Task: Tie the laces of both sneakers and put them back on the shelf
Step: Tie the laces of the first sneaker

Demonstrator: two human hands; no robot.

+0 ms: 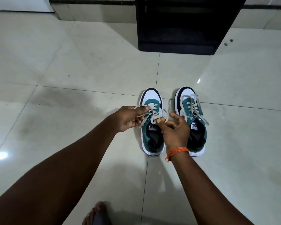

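Observation:
Two teal, white and black sneakers stand side by side on the floor, toes pointing away from me. Over the left sneaker [151,138], my left hand [130,117] pinches a loop of its pale lace [154,113]. My right hand [174,129], an orange thread around its wrist, pinches the other lace end near the tongue. The right sneaker [191,111] sits untouched, its lace [193,108] lying loose and untied across the top. A black shelf [178,46] stands farther ahead, its lower compartments dark.
Glossy pale floor tiles [71,70] spread all around the sneakers. A wall base runs along the far edge. My bare foot [96,215] shows at the bottom of the frame. Small dark specks [228,42] lie on the floor right of the shelf.

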